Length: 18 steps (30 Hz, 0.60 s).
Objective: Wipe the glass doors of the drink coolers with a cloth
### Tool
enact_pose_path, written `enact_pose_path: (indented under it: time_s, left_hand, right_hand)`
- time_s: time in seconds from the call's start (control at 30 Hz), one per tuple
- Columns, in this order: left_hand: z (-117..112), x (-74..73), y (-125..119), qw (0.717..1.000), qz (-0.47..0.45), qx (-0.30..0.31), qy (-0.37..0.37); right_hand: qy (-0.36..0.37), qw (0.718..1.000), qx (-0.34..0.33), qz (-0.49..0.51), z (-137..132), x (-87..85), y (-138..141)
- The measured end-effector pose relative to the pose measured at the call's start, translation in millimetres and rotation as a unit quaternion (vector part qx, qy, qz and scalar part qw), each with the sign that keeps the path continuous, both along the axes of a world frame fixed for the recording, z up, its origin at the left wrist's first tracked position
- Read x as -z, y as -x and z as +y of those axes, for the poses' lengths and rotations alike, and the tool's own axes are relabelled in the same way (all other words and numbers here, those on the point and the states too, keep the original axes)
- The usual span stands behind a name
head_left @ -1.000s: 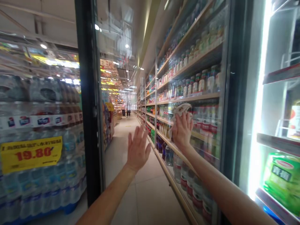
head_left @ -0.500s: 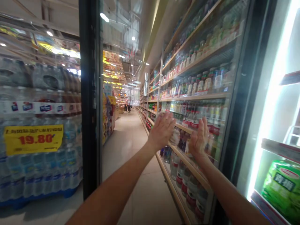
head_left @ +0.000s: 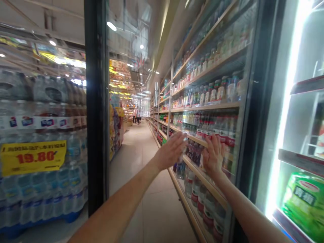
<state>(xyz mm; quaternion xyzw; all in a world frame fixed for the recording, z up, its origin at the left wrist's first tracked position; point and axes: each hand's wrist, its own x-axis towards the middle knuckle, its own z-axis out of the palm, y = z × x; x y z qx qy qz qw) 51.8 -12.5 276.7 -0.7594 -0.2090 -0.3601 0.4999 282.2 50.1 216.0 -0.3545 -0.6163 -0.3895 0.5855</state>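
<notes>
My left hand (head_left: pixel 170 152) lies nearly flat on or very near the glass door (head_left: pixel 134 168), its fingers stretched out and slightly blurred. A pale, whitish patch shows by its fingertips; I cannot tell whether it is a tissue or a reflection. To the right, my right hand (head_left: pixel 214 157) is raised with fingers apart, palm towards the glass, holding nothing visible. Whether it touches the pane is unclear. A black door frame (head_left: pixel 95 118) borders the glass on the left. Shelves of bottled drinks (head_left: pixel 211 92) show through the pane behind both hands.
A lit cooler (head_left: pixel 296 135) with dark-edged shelves stands close on my right, holding a green package (head_left: pixel 302 202). Stacked packs of bottled water (head_left: pixel 43 182) with a yellow price sign (head_left: pixel 34 157) stand on the left. The aisle floor (head_left: pixel 141 141) runs ahead, with people far off.
My left hand has moved a little left and down across the glass. My right hand's fingers have spread and it sits slightly lower. The view has shifted slightly.
</notes>
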Motion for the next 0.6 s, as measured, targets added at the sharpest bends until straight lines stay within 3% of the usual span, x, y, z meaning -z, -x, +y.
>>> enact_pose_path:
  time_s: [0.1,0.17,0.23,0.3,0.37,0.43,0.53,0.6]
  left_hand:
    - [-8,-23.4,42,0.975,-0.206,-0.061,-0.060]
    - [-9,-25.4,52,0.960,-0.257,-0.088,-0.074]
    - [-7,-12.2,36,0.976,-0.191,-0.098,-0.046]
    - [-3,2.3,12,0.994,-0.063,-0.086,-0.004]
    - [-2,0.2,3,0.998,0.004,-0.064,0.005]
    - [-5,-24.1,23,0.997,-0.047,-0.054,-0.035]
    - [-13,-70.5,72,0.966,-0.216,-0.070,-0.127]
    - [-15,-77.3,83,0.957,-0.257,-0.067,-0.114]
  right_hand:
    - [0.005,1.000,-0.003,0.007,-1,0.7,1]
    - [0.014,1.000,-0.002,0.013,-2,1.0,2]
    - [0.024,0.999,-0.002,0.022,-3,1.0,4]
    - [0.029,0.999,-0.002,0.027,-4,0.8,5]
    - [0.027,0.999,-0.003,0.022,-3,0.7,6]
    - [0.026,1.000,-0.002,0.018,-2,1.1,5]
    - [0.022,0.999,0.002,0.023,-2,2.0,4]
    - [0.025,0.999,0.003,0.028,-1,2.5,5]
